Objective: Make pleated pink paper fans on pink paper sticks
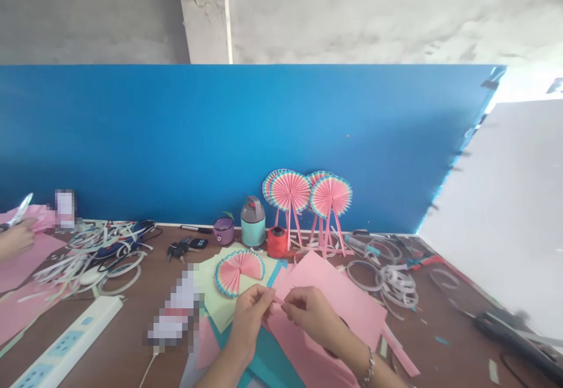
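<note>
Near the table's front, my left hand point(251, 315) and my right hand point(310, 312) face each other, each pinching a thin pink paper strip point(278, 300) stretched between the fingertips. Beneath them lie pink paper sheets point(347, 303), with teal sheets point(272, 356) and pale green sheets point(215, 312). Just beyond my left hand rests a pleated pink paper fan point(233, 271) with a blue edge and an open gap. Farther back, several round pink fans point(331, 196) stand on pink paper legs against the blue panel.
At far left, another person's hand point(17, 240) holds scissors point(21, 209). A white power strip point(70, 344), blurred phone point(176, 306), keys point(178, 250), purple pot point(224, 231), teal-and-grey container point(253, 224) and coiled white strips point(398, 285) lie around. A blue panel point(197, 142) stands behind.
</note>
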Available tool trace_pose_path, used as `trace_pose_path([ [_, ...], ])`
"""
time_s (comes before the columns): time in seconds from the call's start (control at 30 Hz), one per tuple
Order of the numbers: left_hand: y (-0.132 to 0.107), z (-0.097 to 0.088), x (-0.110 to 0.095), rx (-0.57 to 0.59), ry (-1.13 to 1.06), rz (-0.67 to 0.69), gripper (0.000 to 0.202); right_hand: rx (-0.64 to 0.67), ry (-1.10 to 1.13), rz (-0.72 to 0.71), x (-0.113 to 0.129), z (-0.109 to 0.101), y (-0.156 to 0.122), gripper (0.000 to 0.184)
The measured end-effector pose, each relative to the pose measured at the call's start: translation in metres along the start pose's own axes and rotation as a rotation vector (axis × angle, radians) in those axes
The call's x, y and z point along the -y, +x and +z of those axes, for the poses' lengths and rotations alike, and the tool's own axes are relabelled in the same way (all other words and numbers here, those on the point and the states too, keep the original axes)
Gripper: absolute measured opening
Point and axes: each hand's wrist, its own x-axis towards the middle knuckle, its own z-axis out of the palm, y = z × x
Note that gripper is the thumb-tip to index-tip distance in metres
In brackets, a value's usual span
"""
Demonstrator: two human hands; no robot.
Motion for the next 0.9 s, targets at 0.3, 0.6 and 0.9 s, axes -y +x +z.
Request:
trace_pose_path([
  [0.3, 0.02, -0.03, -0.018, -0.395, 0.123, 0.164, 0.028, 0.013, -0.064, 0.007, -0.011, -0.02, 0.004, 0.019],
  [0.6, 0.043, -0.061, -0.004, -0.314, 1.253, 0.384, 0.046, -0.052, -0.133, -0.06, -0.011, -0.022, 0.007, 0.021],
  [0.9, 0.028, -0.046, -0.01, -0.296, 1.569, 0.325, 0.052, -0.073, -0.17, -0.146, 0.0, -0.022, 0.001, 0.03],
])
